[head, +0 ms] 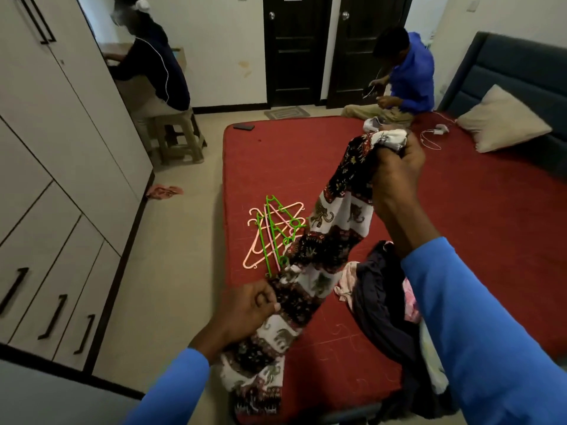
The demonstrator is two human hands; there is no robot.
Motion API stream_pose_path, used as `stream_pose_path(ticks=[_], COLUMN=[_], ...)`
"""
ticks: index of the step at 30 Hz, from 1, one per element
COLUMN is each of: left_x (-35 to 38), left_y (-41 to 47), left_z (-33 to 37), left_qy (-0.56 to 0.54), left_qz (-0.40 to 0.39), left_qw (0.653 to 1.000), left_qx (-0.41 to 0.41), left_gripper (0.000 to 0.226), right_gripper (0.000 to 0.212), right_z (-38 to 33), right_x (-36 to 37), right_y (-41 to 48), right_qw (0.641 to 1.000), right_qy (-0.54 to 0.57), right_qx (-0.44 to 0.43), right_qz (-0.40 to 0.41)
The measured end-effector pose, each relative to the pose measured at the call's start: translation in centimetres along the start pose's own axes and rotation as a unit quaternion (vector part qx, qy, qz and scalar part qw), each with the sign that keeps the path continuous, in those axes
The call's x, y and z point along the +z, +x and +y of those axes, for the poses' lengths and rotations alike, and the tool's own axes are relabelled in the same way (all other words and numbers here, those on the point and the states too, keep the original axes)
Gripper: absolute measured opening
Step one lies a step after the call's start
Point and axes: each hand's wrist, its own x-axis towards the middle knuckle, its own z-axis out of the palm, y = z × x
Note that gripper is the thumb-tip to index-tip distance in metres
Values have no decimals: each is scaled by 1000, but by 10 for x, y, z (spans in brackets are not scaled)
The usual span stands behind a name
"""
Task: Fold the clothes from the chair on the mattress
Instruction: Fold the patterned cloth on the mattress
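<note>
A long patterned garment (pixel 329 237), black and white with elephant prints, hangs stretched in the air over the red mattress (pixel 478 210). My right hand (pixel 395 176) grips its upper end, raised high. My left hand (pixel 248 305) grips the cloth lower down, near the mattress's left edge. The garment's tail drops below my left hand. A heap of other clothes (pixel 380 302), dark navy with pink and pale pieces, lies on the mattress under my right forearm. No chair with clothes shows.
Green and pink hangers (pixel 273 234) lie on the mattress. A phone (pixel 244 127), a charger cable (pixel 432 138) and a pillow (pixel 503 119) are farther off. One person (pixel 405 75) sits on the mattress's far edge, another (pixel 150 62) on a stool. Wardrobe (pixel 46 179) stands left.
</note>
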Motion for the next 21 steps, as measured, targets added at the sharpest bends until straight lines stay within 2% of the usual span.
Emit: stream_pose_path(ticks=[3,8,10,12,13,15,17,19,21], left_x=[23,49,53,63,70,81,81,70,50], left_y=[17,57,70,80,83,90,96,102,104], left_z=[6,46,65,79,85,94,100,99,95], left_qy=[-112,-198,-229,-261,-269,-293,-321,-364,-440], left_qz=[-7,107,49,-35,-45,1,56,65,42], left_qw=[993,972,969,962,961,956,945,929,897], left_qx=[-31,-67,-82,-73,-52,-23,-22,-19,-28], left_gripper=[8,23,35,34,28,13,9,13,22], right_gripper=[34,33,34,35,36,36,33,30,29], right_z=[2,-9,-13,-16,-18,-22,-25,-28,-27], right_x=[-3,-13,-19,-26,-29,-36,-45,-57,-68], right_y=[6,22,29,37,40,47,51,54,55], right_qw=[999,994,994,995,996,996,996,997,996], right_qy=[39,109,108,96,93,92,85,69,55], right_qx=[22,30,24,16,12,6,-3,-13,-14], right_qz=[-12,-11,-5,1,5,17,29,43,65])
